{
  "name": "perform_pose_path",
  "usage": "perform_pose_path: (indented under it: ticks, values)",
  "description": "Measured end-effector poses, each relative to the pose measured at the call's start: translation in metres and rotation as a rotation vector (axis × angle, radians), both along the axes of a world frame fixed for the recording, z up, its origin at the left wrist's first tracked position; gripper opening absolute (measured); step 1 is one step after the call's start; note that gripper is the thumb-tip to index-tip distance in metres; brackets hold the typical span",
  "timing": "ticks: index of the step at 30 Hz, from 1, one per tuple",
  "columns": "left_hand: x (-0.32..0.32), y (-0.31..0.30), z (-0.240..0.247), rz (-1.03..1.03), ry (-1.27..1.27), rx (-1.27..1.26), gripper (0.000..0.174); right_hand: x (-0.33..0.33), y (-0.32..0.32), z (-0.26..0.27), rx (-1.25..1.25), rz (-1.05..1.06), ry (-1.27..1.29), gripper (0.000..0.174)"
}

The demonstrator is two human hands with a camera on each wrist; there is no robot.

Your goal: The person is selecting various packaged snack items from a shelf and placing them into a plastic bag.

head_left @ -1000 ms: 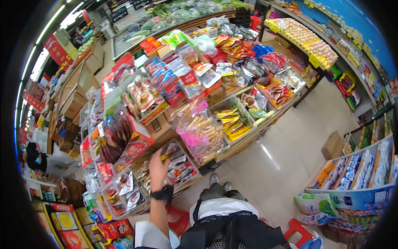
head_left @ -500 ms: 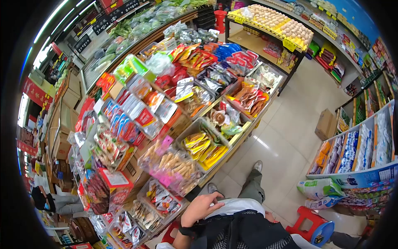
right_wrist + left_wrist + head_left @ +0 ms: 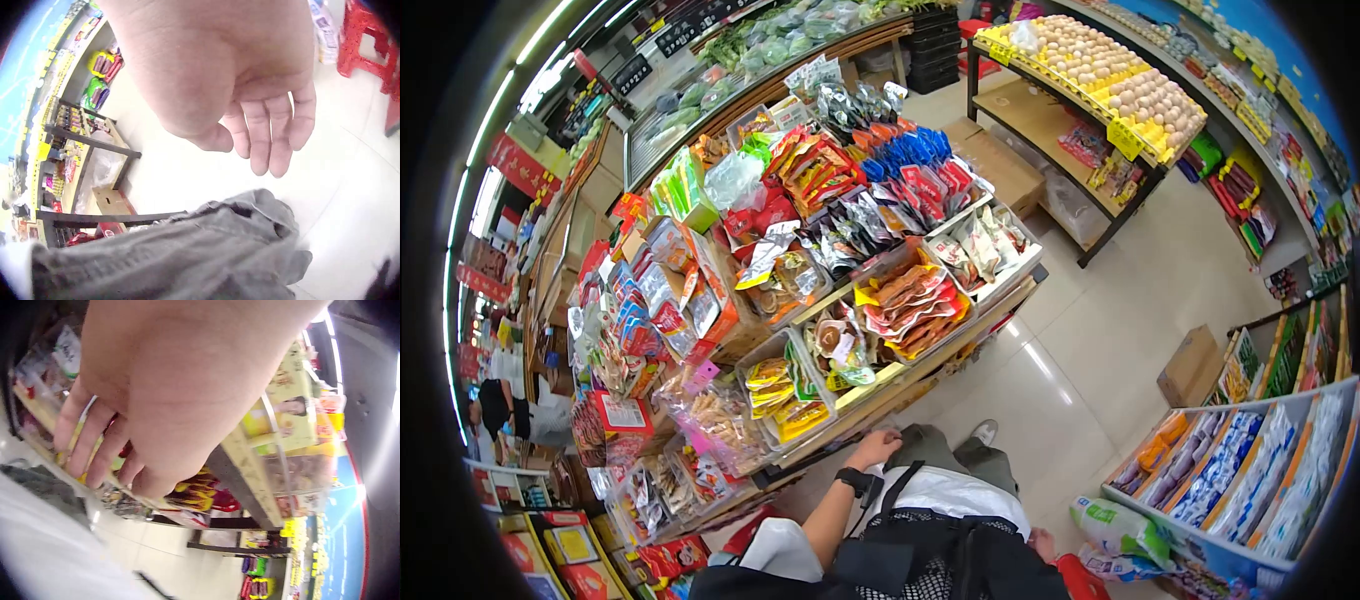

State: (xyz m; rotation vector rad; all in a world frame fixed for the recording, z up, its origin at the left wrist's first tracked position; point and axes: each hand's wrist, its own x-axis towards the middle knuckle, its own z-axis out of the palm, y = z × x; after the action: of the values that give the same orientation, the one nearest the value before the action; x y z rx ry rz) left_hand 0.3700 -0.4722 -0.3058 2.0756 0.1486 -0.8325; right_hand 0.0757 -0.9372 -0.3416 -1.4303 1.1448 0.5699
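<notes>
My left hand (image 3: 874, 450) is near the front edge of the snack stall, just above the trousers, holding nothing. Its fingers (image 3: 100, 444) hang loosely bent in the left wrist view, with snack packets behind them. Closest to it on the stall is a bin of yellow packets (image 3: 783, 395), beside a bag of pale stick snacks (image 3: 722, 425). My right hand (image 3: 1042, 543) hangs low by my side, mostly hidden in the head view. In the right wrist view, its relaxed fingers (image 3: 270, 134) hang over the floor, with nothing in them.
Bins of red-and-orange packets (image 3: 915, 305) and white packets (image 3: 985, 245) line the stall edge. Egg trays (image 3: 1100, 75) stand on a rack behind. At right is a divided display box (image 3: 1230, 480) of bagged goods. A red stool (image 3: 369, 44) stands on the tiled floor.
My left hand has drawn back from a bin of small packets at the stall's left end, to the front of my body. My body has shifted right along the stall.
</notes>
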Motion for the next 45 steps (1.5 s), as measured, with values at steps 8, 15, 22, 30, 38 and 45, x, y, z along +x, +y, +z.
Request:
perform_pose_path:
  ticks: [8, 15, 22, 30, 38, 45]
  values:
    - [-0.074, -0.007, -0.079, 0.44, 0.566, -0.004, 0.034, 0.209, -0.136, 0.007, -0.143, 0.263, -0.193, 0.024]
    - [-0.002, -0.074, -0.075, 0.476, 0.397, 0.005, 0.03, 0.419, -0.125, 0.099, -0.18, 0.537, -0.494, 0.023]
    - [0.072, -0.1, -0.121, 0.462, -0.044, 0.02, 0.031, 0.555, -0.109, 0.126, -0.186, 0.896, -0.539, 0.022]
    - [0.08, -0.175, -0.028, 1.212, 0.394, -0.187, 0.024, 0.719, -0.019, 0.184, -0.111, 1.48, -0.546, 0.035]
    - [0.077, -0.3, -0.002, 1.541, 0.428, -0.213, 0.026, 0.81, 0.001, 0.127, 0.048, 2.108, -0.604, 0.044]
    - [0.101, -0.409, 0.013, 1.681, 0.092, -0.455, 0.027, 0.842, 0.021, 0.104, 0.219, 2.457, -0.383, 0.057]
